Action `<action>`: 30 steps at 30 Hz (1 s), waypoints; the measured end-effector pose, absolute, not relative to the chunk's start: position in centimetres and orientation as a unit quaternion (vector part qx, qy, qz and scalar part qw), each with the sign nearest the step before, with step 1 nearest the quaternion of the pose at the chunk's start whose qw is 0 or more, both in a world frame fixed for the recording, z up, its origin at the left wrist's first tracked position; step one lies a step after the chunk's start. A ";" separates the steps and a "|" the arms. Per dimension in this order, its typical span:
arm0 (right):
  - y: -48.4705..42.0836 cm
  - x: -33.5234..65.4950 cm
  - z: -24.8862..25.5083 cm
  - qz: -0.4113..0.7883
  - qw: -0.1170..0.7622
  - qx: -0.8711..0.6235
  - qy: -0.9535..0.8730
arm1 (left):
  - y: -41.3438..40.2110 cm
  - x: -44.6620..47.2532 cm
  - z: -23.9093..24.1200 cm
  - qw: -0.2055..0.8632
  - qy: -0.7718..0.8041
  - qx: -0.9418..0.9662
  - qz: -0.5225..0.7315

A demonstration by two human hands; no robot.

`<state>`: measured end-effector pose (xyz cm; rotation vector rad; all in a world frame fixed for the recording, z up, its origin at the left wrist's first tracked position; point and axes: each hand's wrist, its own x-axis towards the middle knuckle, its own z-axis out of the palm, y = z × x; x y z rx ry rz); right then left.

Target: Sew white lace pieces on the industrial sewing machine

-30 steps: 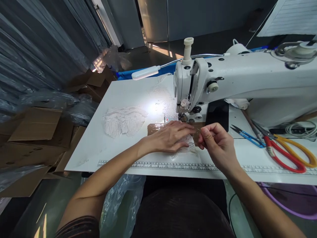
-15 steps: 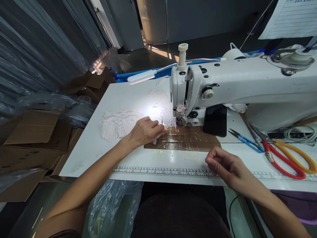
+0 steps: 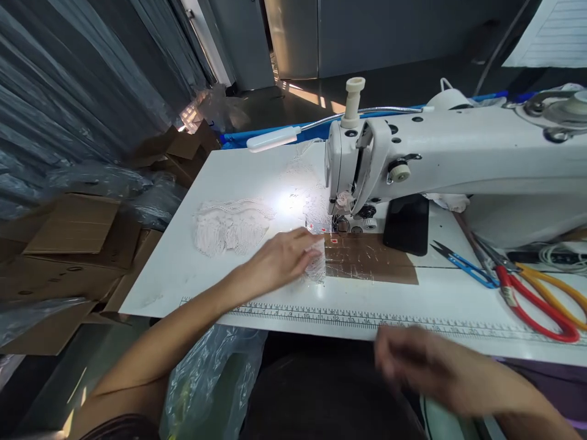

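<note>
Left hand: the left hand (image 3: pixel 279 261) lies on the surface (image 3: pixel 220 177) near its front edge, just left of the brown patch, fingers pointing toward the machine.
Left grip: fingers closed on a small lace piece (image 3: pixel 316 267), which hangs from the fingertips and touches the surface at the left edge of the brown patch.
Right hand: the right hand (image 3: pixel 422 366) is off the surface, below its front edge toward the right, over the dark lap; it is blurred.
Right grip: cannot tell whether it is open or closed, nor whether it holds anything.
Brown patch: a brown patch (image 3: pixel 371 263) sits flat on the surface in front of the needle, with shiny streaks across it.
Sewing machine: a white sewing machine (image 3: pixel 458 159) stands at the back right of the surface, its head over the far edge of the brown patch.
Lamp: a gooseneck lamp (image 3: pixel 273 139) reaches left from the machine and lights the middle of the surface.
Lace pile: a lace pile (image 3: pixel 227 226) lies on the left half of the surface, apart from the left hand.
Ruler: a printed ruler (image 3: pixel 348 316) runs along the front edge.
Scissors: red and yellow scissors (image 3: pixel 541 299) and blue snips (image 3: pixel 463 264) lie at the right edge.
Phone: a dark phone (image 3: pixel 406 225) stands by the machine's base.
</note>
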<state>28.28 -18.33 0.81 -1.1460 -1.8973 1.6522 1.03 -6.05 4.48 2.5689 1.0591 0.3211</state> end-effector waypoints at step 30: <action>-10.9 25.3 1.9 0.359 0.167 -0.334 -0.855 | 2.8 3.6 2.5 0.030 0.415 0.907 0.066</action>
